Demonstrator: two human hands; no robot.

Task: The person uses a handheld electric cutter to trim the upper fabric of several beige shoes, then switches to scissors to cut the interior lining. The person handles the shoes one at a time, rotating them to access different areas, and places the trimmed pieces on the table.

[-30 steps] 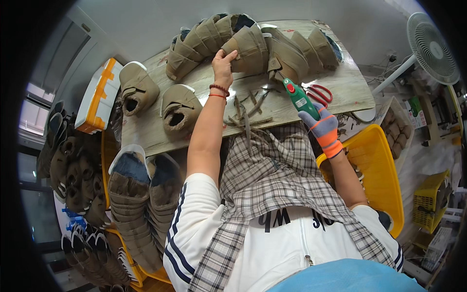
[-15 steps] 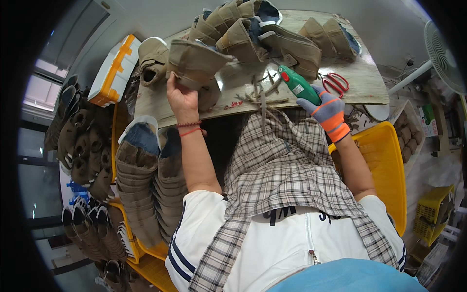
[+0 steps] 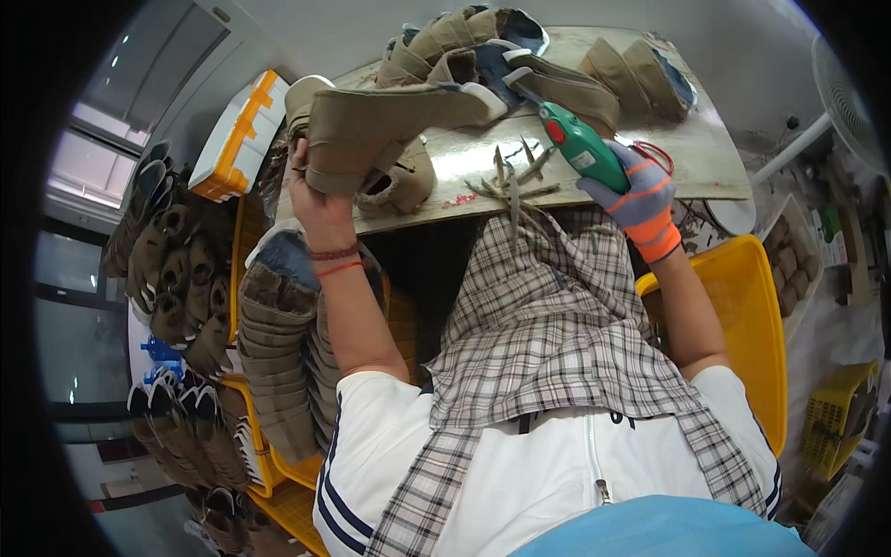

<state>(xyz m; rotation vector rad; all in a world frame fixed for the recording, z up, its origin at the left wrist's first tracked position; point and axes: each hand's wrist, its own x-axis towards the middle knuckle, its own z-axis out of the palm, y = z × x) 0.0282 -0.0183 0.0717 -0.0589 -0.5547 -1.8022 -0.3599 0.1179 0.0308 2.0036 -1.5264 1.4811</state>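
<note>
At nine o'clock of the view, brown boots stand in rows on a rack, toes up. Just right of them, at about seven o'clock of the bench, more tan boots fill a yellow crate. A white and orange case rests at the bench's ten o'clock corner.

The left hand is bare, with red bands at the wrist. Its fingers are closed around the shaft of a tan boot, which is lifted above the bench and lies sideways, its pale sole end pointing toward three o'clock. Under it, at six o'clock of the boot, another tan shoe sits on the bench.

At twelve o'clock of the bench lies a pile of boots (some showing blue lining). Thin tan trimmings lie scattered at the bench's near edge.

The right hand, in a grey and orange glove, has its fingers wrapped tight around a green handheld tool with a red button. The tool's tip points toward ten o'clock, near the held boot's sole end; whether it touches cannot be told. Red-handled scissors lie just past the glove. A yellow bin stands at four o'clock, a fan at two o'clock.
</note>
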